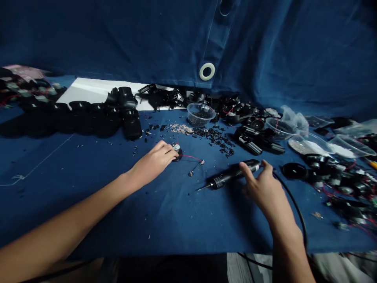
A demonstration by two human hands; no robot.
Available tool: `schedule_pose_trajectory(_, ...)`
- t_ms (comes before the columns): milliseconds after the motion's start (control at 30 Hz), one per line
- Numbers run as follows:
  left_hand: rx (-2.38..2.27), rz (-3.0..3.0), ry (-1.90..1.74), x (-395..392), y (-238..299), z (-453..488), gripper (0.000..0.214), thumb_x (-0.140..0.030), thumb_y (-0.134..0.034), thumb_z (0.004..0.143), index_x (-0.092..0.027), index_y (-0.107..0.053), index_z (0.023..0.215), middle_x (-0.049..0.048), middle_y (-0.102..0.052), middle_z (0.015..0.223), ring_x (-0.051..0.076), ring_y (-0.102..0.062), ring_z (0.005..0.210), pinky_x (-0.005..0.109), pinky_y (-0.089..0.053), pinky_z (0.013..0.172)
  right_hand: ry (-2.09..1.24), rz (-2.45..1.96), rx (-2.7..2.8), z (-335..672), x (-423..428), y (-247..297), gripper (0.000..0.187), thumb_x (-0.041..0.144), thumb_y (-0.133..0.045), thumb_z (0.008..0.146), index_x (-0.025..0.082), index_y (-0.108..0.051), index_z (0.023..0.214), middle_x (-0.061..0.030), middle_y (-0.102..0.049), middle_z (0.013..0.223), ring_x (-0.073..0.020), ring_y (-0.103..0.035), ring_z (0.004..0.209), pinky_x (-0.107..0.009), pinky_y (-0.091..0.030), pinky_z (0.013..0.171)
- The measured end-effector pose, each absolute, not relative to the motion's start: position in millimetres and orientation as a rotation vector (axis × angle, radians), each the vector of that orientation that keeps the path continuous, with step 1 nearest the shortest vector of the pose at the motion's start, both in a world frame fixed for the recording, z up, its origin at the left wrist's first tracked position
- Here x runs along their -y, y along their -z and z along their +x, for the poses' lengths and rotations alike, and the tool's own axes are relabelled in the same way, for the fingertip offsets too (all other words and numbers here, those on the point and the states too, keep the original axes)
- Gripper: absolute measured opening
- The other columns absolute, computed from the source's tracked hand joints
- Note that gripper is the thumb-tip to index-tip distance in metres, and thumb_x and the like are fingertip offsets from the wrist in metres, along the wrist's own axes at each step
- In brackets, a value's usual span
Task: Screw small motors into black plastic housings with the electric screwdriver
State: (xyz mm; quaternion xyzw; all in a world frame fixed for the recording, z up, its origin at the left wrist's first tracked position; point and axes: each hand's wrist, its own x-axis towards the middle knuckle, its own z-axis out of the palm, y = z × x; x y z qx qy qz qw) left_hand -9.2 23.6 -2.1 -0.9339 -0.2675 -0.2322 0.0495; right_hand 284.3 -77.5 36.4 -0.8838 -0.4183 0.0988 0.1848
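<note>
My left hand [155,161] is closed, its fingertips on a small round black part with a silver motor [176,147]. From that part a red and a dark wire run right to small metal ends [202,161] lying on the cloth. My right hand [265,188] grips a black electric screwdriver [225,177] near its rear end, thumb on top. The tool is held low and nearly level, with its thin bit pointing left toward the wires. A black cord trails from its back past my wrist. My left fingers partly hide the motor part.
Loose screws [181,129] and small black pieces [213,135] are scattered ahead, beside a clear bowl [201,114]. Black housings [97,120] stand in a row at left. Wired motor parts [350,184] and plastic bags crowd the right. A blue curtain [132,39] hangs behind.
</note>
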Motion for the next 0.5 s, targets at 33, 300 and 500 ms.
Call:
schedule_pose_trajectory(33, 0.808, -2.862, 0.724, -25, 2, -10, 0.021, -0.017, -0.043, 0.094, -0.014, -0.061, 0.104, 0.0060, -0.062, 0.103, 0.019, -0.049, 0.098, 0.035, -0.044, 0.091, -0.413, -2.505, 1.122, 282, 79, -32, 0.103, 0.072, -0.043, 0.076, 0.003, -0.012, 0.146, -0.0053, -0.062, 0.053, -0.0310, -0.065, 0.058, -0.043, -0.049, 0.063)
schedule_pose_trajectory(300, 0.735, -3.026, 0.786, -21, -4, -8, 0.020, -0.022, -0.045, 0.095, -0.018, -0.062, 0.105, 0.0034, -0.063, 0.101, 0.016, -0.048, 0.098, 0.030, -0.044, 0.090, -0.528, -2.280, 0.962, 271, 61, -11, 0.116, 0.058, -0.063, 0.069, 0.004, 0.005, 0.146, 0.0000, -0.060, 0.052, -0.0258, -0.060, 0.044, -0.037, -0.047, 0.051)
schedule_pose_trajectory(500, 0.717, -3.062, 0.824, -16, -3, -4, 0.020, -0.022, -0.045, 0.094, -0.018, -0.062, 0.105, 0.0036, -0.062, 0.100, 0.016, -0.048, 0.097, 0.030, -0.044, 0.089, -0.569, -1.969, 0.742, 277, 64, -4, 0.086, 0.044, -0.076, 0.059, 0.014, -0.036, 0.129, 0.0039, -0.056, 0.051, -0.0184, -0.051, 0.039, -0.029, -0.040, 0.038)
